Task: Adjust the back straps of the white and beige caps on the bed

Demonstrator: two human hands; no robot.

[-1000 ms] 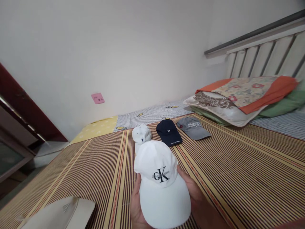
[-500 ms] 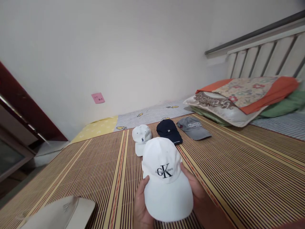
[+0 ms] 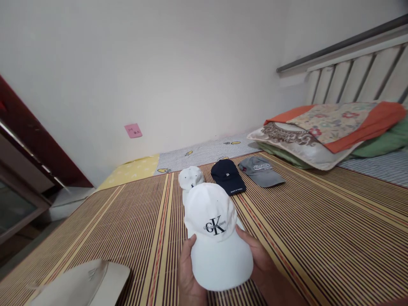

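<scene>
A white baseball cap (image 3: 219, 261) with a dark "CK" logo is held between my two hands above the mat, its brim toward me. My left hand (image 3: 188, 272) grips the cap's left side, thumb on top near the brim. On the opposite side, my right hand (image 3: 259, 257) holds it the same way; the fingers underneath are hidden. Behind it lies a smaller white cap (image 3: 190, 176), partly covered by the held one. Beside that are a navy cap (image 3: 227, 172) and a grey cap (image 3: 259, 170). A beige cap (image 3: 79, 282) rests at the lower left.
A striped bamboo mat (image 3: 127, 225) covers the bed. Pillows (image 3: 296, 144) under an orange floral cloth (image 3: 344, 121) are stacked at the right, below a radiator (image 3: 360, 76). A pink note (image 3: 133, 130) is on the wall.
The white CK cap has shifted slightly left in my hands, covering more of the small white cap behind. My right hand moved left with it. The other caps lie as before.
</scene>
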